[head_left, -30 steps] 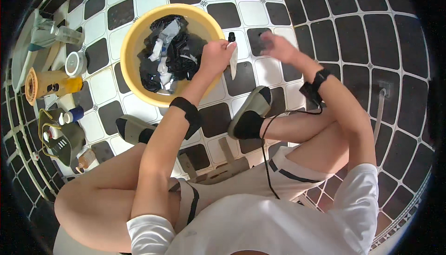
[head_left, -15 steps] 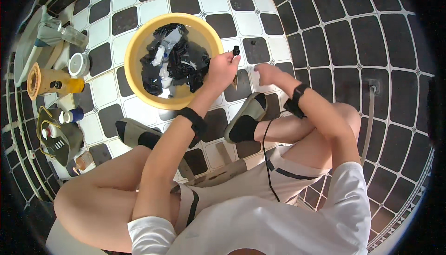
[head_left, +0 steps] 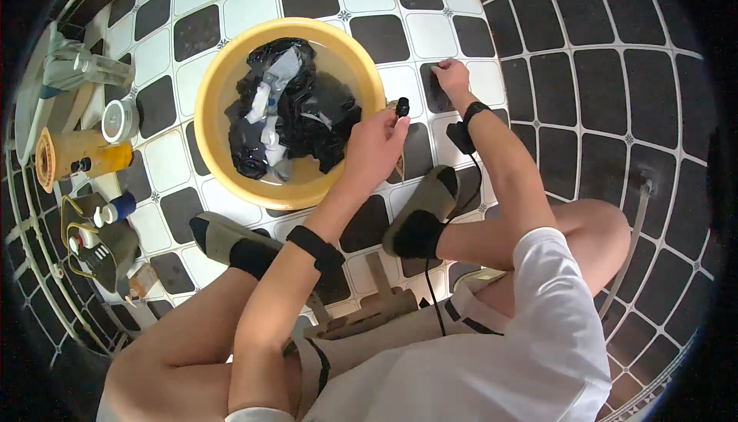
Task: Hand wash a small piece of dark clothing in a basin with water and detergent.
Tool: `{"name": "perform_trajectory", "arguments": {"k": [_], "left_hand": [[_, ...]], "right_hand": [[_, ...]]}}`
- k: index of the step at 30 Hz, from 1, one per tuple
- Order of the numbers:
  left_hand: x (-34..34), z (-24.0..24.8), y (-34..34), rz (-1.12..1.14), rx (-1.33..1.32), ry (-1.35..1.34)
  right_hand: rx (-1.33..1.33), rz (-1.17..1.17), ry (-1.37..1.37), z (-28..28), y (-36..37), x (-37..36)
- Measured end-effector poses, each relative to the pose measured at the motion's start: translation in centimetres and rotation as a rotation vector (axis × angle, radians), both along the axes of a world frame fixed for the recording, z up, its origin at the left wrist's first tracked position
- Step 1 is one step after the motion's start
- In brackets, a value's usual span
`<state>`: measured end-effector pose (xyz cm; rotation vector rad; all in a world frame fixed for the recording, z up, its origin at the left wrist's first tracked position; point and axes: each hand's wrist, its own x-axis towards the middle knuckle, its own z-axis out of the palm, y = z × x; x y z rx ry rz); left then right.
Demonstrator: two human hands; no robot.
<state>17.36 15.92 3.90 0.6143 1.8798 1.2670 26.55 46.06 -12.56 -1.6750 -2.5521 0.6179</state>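
Observation:
My left hand (head_left: 375, 145) is closed at the right rim of the yellow basin (head_left: 206, 149). A small tool with a black end (head_left: 402, 107) sticks out above its thumb. A thin pointed part shows below the fingers; its kind cannot be made out. My right hand (head_left: 453, 79) reaches down to a dark floor tile, fingers pressed together at its surface; anything between them is hidden. In the basin's cloudy water lies a heap of crumpled, shiny black plastic (head_left: 296, 118) with white and grey pieces (head_left: 273, 103) among it.
Left of the basin stand a clear bottle (head_left: 104, 68), a round white tub (head_left: 121, 121), an orange-yellow container (head_left: 81, 162), a blue bottle (head_left: 119, 208) and a grey-green bag (head_left: 108, 253). My slippered feet are near the basin. A tiled wall (head_left: 600, 84) rises at right.
My right hand has moved forward to the floor, where a small dark speck lay before. My left hand still holds the black-ended tool. The view has shifted slightly.

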Motion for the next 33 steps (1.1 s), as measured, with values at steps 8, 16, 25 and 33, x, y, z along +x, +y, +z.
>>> {"name": "perform_trajectory", "arguments": {"k": [8, 16, 25, 33], "left_hand": [[-0.3, -1.8, 0.2, 0.052, 0.147, 0.061], [0.2, -1.6, 0.2, 0.041, 0.088, 0.076], [0.4, -2.1, 0.9, 0.052, 0.126, 0.143], [-0.3, -3.4, 0.0, 0.123, 0.121, 0.135]], "right_hand": [[0.148, 0.12, 0.346, -0.3, -1.6, 1.8], [0.125, 0.032, 0.277, -0.6, -2.8, 5.3], [0.025, 0.219, 0.264, 4.7, -1.3, 6.7], [-0.009, 0.119, 0.032, 4.1, -2.8, 7.2]]}}
